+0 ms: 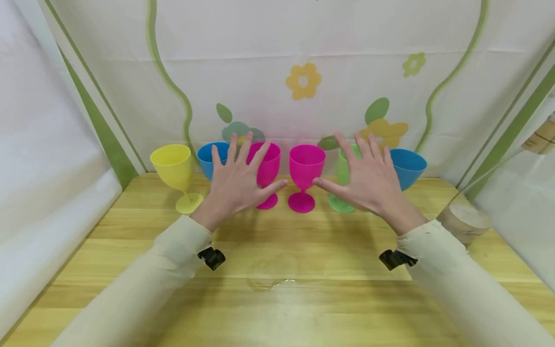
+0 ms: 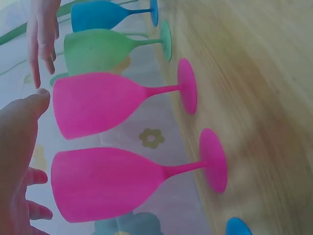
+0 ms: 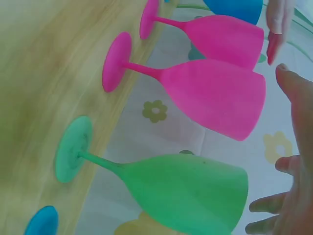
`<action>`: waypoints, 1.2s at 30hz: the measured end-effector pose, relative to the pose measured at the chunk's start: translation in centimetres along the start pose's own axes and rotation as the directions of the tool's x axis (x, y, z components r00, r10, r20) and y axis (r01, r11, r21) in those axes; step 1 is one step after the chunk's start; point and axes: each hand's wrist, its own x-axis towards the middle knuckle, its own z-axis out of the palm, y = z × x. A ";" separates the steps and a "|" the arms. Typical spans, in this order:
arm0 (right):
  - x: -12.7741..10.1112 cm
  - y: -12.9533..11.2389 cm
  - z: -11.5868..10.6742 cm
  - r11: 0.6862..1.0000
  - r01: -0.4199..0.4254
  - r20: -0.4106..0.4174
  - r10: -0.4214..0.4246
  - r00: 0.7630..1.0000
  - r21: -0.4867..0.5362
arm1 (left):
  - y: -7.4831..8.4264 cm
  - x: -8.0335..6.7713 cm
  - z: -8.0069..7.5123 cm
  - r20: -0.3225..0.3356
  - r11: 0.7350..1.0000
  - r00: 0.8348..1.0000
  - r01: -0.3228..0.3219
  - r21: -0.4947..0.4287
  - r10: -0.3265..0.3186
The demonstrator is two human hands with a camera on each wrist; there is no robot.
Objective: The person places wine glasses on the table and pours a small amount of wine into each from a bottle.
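Observation:
Six plastic goblets stand in a row at the back of the wooden table (image 1: 303, 250): yellow (image 1: 173, 166), blue (image 1: 207, 156), two pink (image 1: 272, 168) (image 1: 307, 166), green (image 1: 342, 176) and blue (image 1: 409, 168). My left hand (image 1: 238, 180) hovers with spread fingers in front of the left blue and left pink goblets. With its fingers spread too, my right hand (image 1: 366, 178) is in front of the green and right blue goblets. Neither hand grips anything. In the left wrist view the pink goblets (image 2: 98, 183) (image 2: 93, 105) lie just beyond my thumb (image 2: 29, 105). The right wrist view shows the green goblet (image 3: 186, 191) near my fingers (image 3: 264, 203).
White cloth with green stripes and flower prints closes the back and both sides. A round wooden block (image 1: 463, 221) sits at the right edge of the table. A faint ring mark (image 1: 270, 279) shows on the table's near middle.

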 end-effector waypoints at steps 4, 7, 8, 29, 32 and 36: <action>-1.1 0.7 -0.3 0.999 0.027 -0.062 -0.025 0.998 0.030 | 0.3 -0.6 0.0 -0.039 1.000 0.999 -0.027 -0.014 0.027; -2.2 1.5 -0.3 0.996 0.065 -0.137 -0.056 0.989 0.063 | 0.9 -1.2 -0.1 -0.093 0.996 0.994 -0.065 -0.061 0.059; -2.6 1.8 -0.4 0.994 0.077 -0.157 -0.064 0.985 0.076 | 1.1 -1.4 -0.1 -0.107 0.994 0.992 -0.080 -0.078 0.072; -12.4 9.5 -0.8 0.805 -0.047 -0.112 0.140 0.984 0.592 | 6.8 -2.8 0.4 -0.029 0.841 0.994 -0.103 -0.531 0.103; -13.3 10.9 -0.8 0.759 -0.078 -0.059 0.152 0.987 0.647 | 7.5 -2.3 0.8 -0.016 0.797 0.993 -0.103 -0.596 0.116; -14.5 12.7 -0.9 0.725 -0.107 -0.029 0.172 0.985 0.680 | 8.2 -1.7 1.4 -0.028 0.758 0.991 -0.118 -0.642 0.130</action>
